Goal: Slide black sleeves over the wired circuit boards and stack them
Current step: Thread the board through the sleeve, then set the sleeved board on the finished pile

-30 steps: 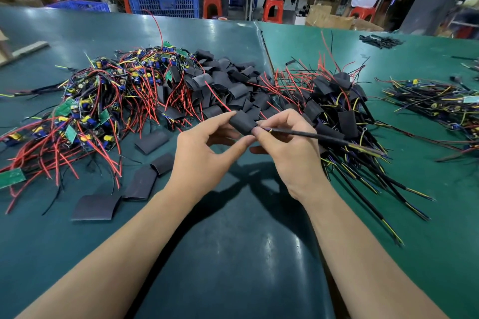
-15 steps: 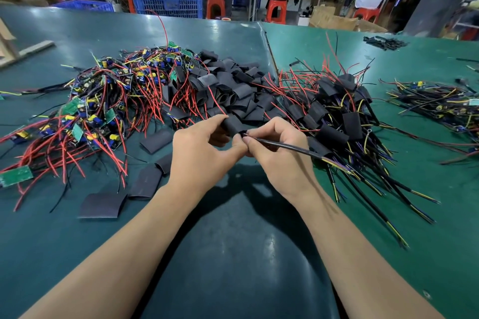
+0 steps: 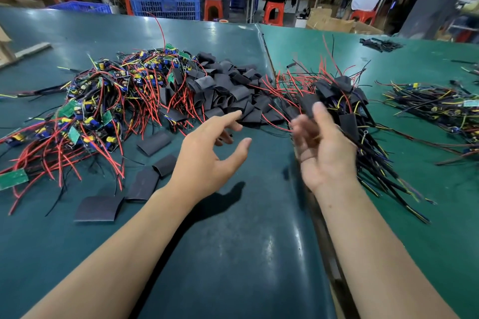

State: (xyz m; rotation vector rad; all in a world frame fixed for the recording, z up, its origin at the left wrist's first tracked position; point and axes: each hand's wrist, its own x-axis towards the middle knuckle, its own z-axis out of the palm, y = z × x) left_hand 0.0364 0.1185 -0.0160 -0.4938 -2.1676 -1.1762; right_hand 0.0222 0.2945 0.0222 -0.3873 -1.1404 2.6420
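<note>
Above the table, left hand and blurred right hand hover — grip apart, empty.

bare boards left, sleeves middle, sleeved stack right

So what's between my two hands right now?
In the head view, only bare green table mat lies between the left hand and the right hand; the black sleeves sit farther back.

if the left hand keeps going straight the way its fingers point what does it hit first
Most likely the heap of black sleeves: the left hand is open, fingers aimed up and right at the heap's near edge. Depth is unclear.
</note>
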